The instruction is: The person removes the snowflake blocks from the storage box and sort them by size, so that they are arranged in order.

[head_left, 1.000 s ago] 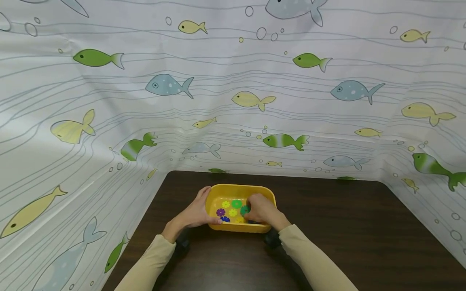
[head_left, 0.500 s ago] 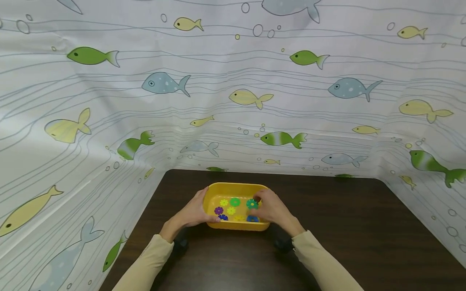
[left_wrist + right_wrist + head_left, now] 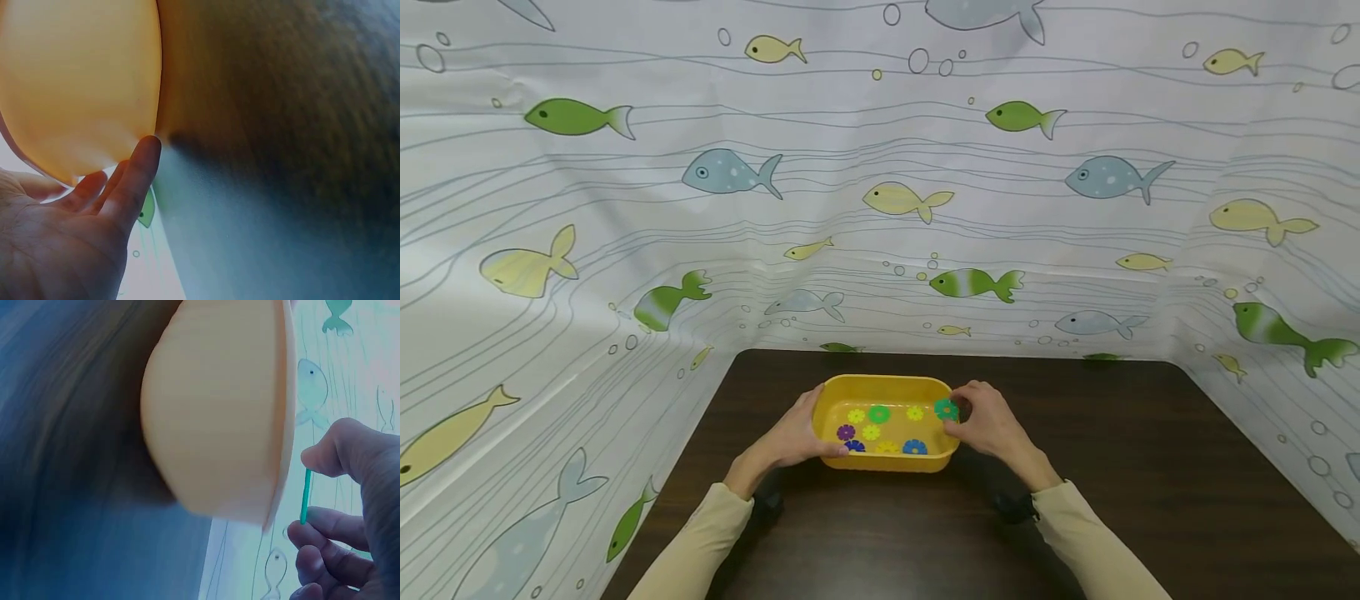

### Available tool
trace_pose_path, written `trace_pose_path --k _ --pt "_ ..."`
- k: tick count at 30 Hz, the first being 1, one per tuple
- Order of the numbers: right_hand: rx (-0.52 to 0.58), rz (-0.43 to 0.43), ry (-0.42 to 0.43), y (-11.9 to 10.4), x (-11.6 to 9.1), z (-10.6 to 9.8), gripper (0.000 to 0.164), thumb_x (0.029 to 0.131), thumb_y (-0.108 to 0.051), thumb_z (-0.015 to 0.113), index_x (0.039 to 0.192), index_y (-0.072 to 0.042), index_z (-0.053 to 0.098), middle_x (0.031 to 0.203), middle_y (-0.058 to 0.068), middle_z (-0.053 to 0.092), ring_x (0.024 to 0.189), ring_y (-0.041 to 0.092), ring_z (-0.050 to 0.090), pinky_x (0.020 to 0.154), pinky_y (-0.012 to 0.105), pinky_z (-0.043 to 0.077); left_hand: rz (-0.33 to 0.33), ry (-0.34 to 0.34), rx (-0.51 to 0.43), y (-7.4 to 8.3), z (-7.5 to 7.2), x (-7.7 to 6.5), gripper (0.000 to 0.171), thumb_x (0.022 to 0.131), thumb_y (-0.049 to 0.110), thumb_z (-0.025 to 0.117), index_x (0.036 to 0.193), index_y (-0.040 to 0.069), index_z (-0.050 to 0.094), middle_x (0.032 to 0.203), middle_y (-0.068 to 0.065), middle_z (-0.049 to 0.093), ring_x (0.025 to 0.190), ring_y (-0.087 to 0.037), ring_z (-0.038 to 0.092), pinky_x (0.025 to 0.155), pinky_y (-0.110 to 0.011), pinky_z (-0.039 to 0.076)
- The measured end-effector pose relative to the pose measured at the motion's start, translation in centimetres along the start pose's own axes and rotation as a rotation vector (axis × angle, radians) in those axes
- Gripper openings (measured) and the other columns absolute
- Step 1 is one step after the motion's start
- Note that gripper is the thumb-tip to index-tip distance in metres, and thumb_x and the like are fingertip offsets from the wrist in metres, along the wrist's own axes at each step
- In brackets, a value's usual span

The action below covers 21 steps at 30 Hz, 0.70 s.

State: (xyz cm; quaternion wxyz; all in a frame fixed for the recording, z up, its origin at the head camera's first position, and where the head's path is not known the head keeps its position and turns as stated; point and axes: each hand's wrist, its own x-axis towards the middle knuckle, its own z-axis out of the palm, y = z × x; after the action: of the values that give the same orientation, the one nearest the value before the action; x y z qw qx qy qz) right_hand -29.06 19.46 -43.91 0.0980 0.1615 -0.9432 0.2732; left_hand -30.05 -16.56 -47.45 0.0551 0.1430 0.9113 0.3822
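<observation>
A yellow plastic tub [image 3: 883,464] stands on the dark table. My left hand [image 3: 792,432] grips its left end, thumb over the front rim; in the left wrist view the fingers [image 3: 134,181] lie along the tub's outer wall [image 3: 81,81]. Between thumb and fingers, my right hand [image 3: 996,427] pinches a green flower-shaped plastic disc [image 3: 946,409] at the tub's right end. The right wrist view shows that disc edge-on [image 3: 305,497], above the rim and beside the tub. Inside lie several similar discs: green [image 3: 879,414], purple [image 3: 846,432], blue [image 3: 914,447] and yellow [image 3: 914,413].
Dark wood-grain table top [image 3: 1150,467] extends to both sides and in front of the tub. A white sheet printed with fish [image 3: 820,117] hangs behind the table and along its sides.
My right hand has moved right, from inside the tub to its right end, carrying the green disc. A blue disc and a yellow disc now show where it was. My left hand keeps its grip.
</observation>
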Motion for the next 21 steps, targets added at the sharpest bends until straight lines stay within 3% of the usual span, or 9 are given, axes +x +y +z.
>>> trace_pose_path --k 12,21 --pt "-0.012 0.024 0.056 3.6 -1.3 -0.9 0.031 0.088 -0.018 0.086 0.113 -0.001 0.079 0.105 0.011 0.072 0.095 0.024 0.062 0.084 0.041 0.06 -0.032 0.001 0.01 0.3 -0.1 0.0 0.129 0.078 0.046 0.093 0.173 0.003 0.017 0.168 -0.026 0.038 0.127 -0.033 0.059 0.122 -0.059 0.051" --pt "0.003 0.106 -0.017 5.1 -1.2 -0.1 0.035 0.089 -0.019 0.086 0.116 0.001 0.077 0.108 0.013 0.072 0.096 0.025 0.062 0.089 0.047 0.063 -0.039 0.004 0.008 0.4 0.1 -0.1 0.128 0.079 0.045 0.092 0.173 0.003 0.017 0.17 -0.026 0.036 0.13 -0.034 0.059 0.122 -0.059 0.051"
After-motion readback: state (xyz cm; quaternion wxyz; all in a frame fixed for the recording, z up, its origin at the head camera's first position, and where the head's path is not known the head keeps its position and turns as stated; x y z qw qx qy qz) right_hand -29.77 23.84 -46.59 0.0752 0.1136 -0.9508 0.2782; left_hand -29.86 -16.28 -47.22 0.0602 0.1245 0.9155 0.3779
